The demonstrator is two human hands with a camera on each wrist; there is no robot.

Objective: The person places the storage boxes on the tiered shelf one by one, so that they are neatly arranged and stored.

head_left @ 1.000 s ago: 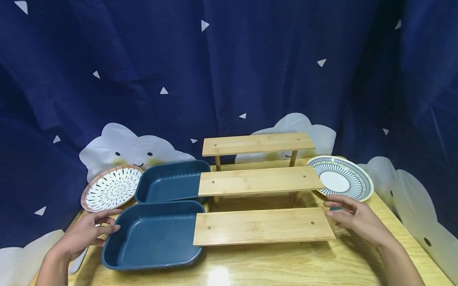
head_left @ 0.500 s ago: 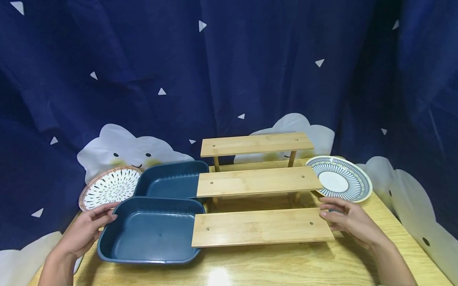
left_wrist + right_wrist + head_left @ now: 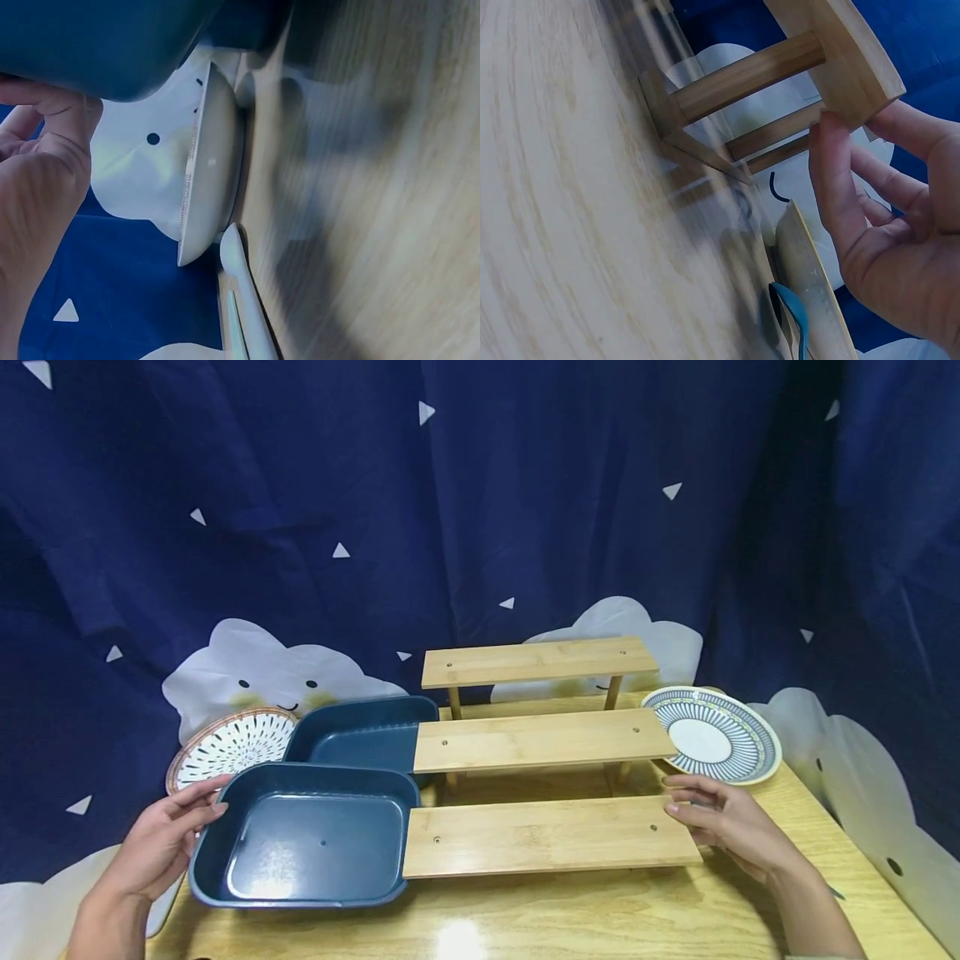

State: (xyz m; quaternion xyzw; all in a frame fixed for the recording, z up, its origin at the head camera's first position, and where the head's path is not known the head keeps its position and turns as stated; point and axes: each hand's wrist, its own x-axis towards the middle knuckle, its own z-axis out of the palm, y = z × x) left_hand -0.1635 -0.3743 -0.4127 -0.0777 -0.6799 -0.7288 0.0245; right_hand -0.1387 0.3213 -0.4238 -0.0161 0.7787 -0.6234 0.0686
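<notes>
Pinching the left rim of the near blue tray (image 3: 307,839), the left hand (image 3: 161,843) holds it tilted off the table (image 3: 525,918), its long axis running toward the lowest shelf board (image 3: 551,835). The right hand (image 3: 723,822) grips that board's right end, thumb under, fingers on top. A second tray (image 3: 360,739) sits behind.

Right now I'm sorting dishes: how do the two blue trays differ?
The front tray is held at its left rim by the left hand and tilts, left side raised; the back tray lies untouched. The front tray shows whole, its right end at the lowest shelf; the back tray runs partly under the middle shelf. Both are dark blue, rectangular and empty.
</notes>
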